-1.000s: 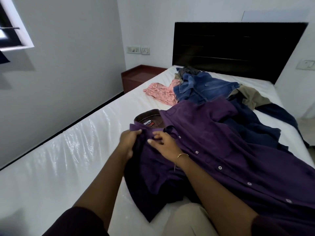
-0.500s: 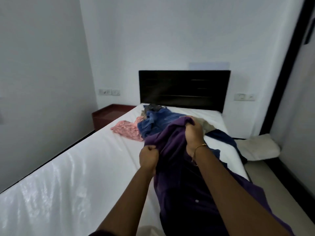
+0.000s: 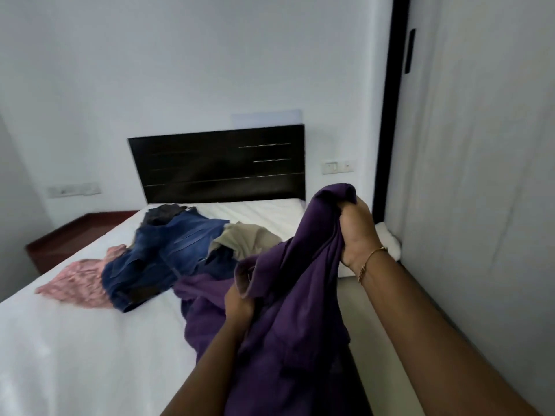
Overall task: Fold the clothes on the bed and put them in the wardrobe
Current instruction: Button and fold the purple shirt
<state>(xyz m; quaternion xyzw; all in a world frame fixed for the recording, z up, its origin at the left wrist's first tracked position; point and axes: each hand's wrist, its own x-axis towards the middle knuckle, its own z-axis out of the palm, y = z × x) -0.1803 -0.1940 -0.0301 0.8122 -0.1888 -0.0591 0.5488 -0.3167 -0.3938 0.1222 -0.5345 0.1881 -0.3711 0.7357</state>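
- My right hand and left hand each clamp bunched cloth of the purple shirt, lifted over the bed's near right edge.
- Step in hand, I judge: picking up for folding.
- Next: spread it flat on the bed.

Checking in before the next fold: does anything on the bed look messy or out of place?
Yes: unfolded clothes, a denim garment and a pink garment, lie crumpled near the headboard. The purple shirt hangs bunched in both hands.
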